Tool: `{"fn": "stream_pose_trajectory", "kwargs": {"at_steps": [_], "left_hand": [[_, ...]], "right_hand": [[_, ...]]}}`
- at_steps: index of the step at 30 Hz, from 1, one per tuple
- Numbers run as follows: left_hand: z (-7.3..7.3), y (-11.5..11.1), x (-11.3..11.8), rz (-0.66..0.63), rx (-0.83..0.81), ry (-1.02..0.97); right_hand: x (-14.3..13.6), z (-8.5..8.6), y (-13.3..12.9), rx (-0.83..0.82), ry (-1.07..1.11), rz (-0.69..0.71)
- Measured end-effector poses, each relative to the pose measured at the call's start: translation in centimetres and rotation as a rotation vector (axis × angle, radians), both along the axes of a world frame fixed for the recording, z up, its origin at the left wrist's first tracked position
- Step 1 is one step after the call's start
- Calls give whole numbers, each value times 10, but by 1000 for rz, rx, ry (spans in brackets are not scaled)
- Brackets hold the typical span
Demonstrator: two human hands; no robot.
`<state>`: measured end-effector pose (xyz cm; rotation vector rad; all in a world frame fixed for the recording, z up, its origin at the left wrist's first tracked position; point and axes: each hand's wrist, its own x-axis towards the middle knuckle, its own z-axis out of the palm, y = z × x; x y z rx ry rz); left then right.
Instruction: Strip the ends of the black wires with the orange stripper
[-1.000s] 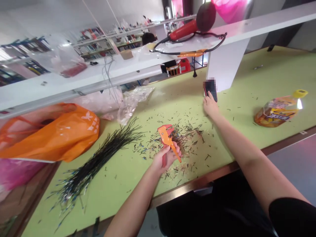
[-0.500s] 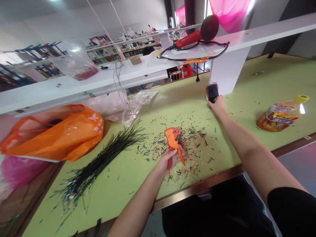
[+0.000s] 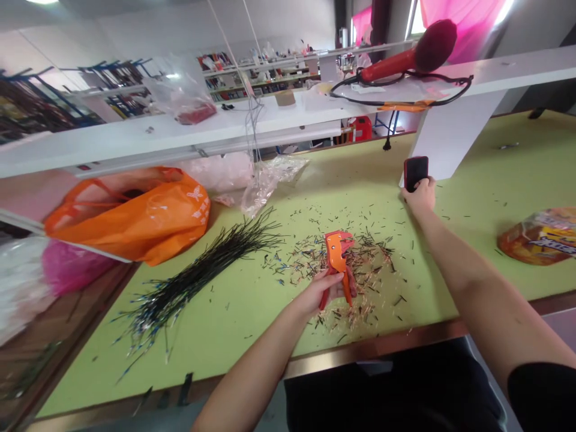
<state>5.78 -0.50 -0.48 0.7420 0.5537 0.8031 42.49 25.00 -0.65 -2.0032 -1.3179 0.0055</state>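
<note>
left hand (image 3: 332, 284) grips orange-red pliers (image 3: 336, 254) — right hand (image 3: 423, 195), well apart, grasps a phone (image 3: 416, 170).

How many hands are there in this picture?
2. The left hand holds the orange and red tool by the scattered dark bits; the right hand touches the phone near the white post. I see no others.

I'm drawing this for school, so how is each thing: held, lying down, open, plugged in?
Orange-red tool: held, handles apart.
Left hand: closed around that tool.
Phone: held, screen dark.
Right hand: gripping the phone.
Wire bundle: lying down, ends spread.
Wire scraps: scattered.
Orange bag: slumped, open.
Red corded tool: lying down.
Black plug: dangling, not plugged in.
Bottle: partly out of the picture, cap unseen.
</note>
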Motion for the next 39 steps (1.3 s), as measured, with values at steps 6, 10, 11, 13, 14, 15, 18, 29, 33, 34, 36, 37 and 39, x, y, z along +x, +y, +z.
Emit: {"fn": "stream_pose_trajectory", "kwargs": {"at_steps": [6, 10, 11, 13, 14, 15, 18, 29, 33, 34, 36, 37, 39], "left_hand": [[-2, 0, 1, -13, -7, 16], [0, -1, 1, -14, -14, 18], [0, 0, 1, -16, -13, 21], [1, 0, 0, -15, -10, 32], [2, 0, 0, -11, -8, 39], [2, 0, -1, -5, -7, 44], [4, -1, -2, 4, -4, 51], [-4, -2, -2, 9, 1, 101], [-2, -1, -4, 11, 1, 119], [-2, -1, -4, 11, 1, 122], [0, -2, -3, 7, 1, 127], [0, -2, -3, 3, 1, 127], [1, -3, -2, -8, 4, 130]], "right_hand": [[6, 7, 2, 1, 26, -8], [6, 11, 0, 70, 93, 69], [5, 11, -3, 99, 97, 104], [4, 10, -10, 149, 84, 153], [3, 8, -15, 166, 72, 161], [3, 5, -22, 169, 55, 160], [3, -5, -45, 78, -39, 175], [-11, 6, -39, -116, -187, 285], [-12, 28, -19, -55, -165, 267], [-10, 30, -19, -39, -159, 262], [-6, 29, -25, -4, -143, 261], [-3, 25, -30, 11, -137, 265], [0, 14, -44, 16, -139, 278]]}}
